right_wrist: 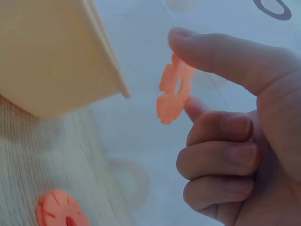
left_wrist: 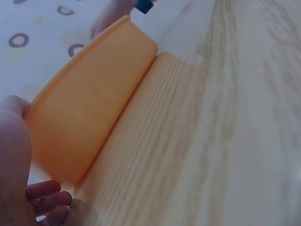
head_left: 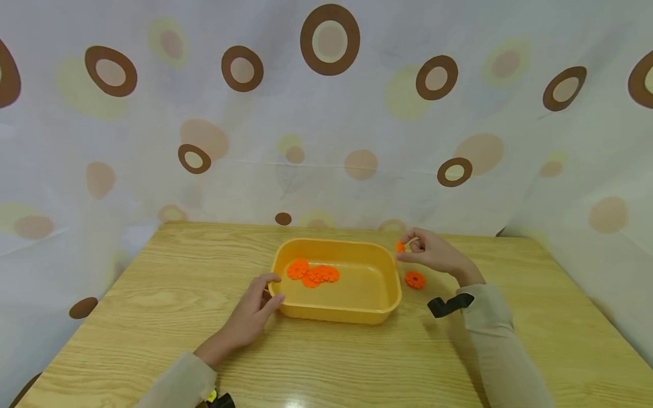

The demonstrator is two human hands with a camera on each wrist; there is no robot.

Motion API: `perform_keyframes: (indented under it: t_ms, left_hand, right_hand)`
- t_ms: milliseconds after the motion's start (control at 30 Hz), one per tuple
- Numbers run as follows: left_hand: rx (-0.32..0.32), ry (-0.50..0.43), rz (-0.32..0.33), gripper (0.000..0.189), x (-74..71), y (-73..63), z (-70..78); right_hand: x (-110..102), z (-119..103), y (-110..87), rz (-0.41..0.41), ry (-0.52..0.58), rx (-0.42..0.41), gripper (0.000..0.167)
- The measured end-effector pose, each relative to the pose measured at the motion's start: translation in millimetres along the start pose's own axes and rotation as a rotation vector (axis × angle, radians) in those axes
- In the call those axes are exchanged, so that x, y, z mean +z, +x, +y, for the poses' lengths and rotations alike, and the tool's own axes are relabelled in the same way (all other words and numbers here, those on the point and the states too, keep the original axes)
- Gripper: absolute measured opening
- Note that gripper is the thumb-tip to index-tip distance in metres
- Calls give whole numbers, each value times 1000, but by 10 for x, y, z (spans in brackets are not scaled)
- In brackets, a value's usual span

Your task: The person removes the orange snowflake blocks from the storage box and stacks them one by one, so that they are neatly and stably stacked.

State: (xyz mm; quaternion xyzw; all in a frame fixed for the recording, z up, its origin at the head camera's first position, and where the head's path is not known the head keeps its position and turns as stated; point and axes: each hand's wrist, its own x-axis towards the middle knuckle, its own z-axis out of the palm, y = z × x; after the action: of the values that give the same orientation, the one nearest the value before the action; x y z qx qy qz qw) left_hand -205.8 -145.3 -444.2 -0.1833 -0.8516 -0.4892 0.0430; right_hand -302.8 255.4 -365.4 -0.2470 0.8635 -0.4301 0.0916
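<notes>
At the left end of a yellow plastic basin (head_left: 336, 315), my left hand (head_left: 250, 314) grips the rim, with the thumb at the near corner. In the left wrist view, that hand's curled fingers (left_wrist: 44, 195) lie by the basin's lower corner. My right hand (head_left: 436, 253) pinches an orange notched plastic disc (right_wrist: 171, 101) between thumb and index finger, beside the basin's right end; the other fingers are curled. Several similar orange discs (head_left: 312, 275) lie inside the basin, toward its left. Another stack or single orange disc (head_left: 415, 280) rests on the table right of the basin.
The wooden table (head_left: 168, 283) extends around the basin. A patterned cloth (head_left: 316, 141) with circles hangs behind it and along both sides. Black straps (head_left: 449, 305) are on the wrists.
</notes>
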Motion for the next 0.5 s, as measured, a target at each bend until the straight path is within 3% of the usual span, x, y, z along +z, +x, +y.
perform_keyframes:
  t_ms: [333, 500]
  left_hand:
    - [-25, 4, -18, 36, 3, -14, -5]
    - [13, 8, 0, 34, 3, -2, -9]
  right_hand:
    - [-99, 133, -77, -34, -73, 97, 37]
    - [-98, 199, -60, -58, -164, 134, 40]
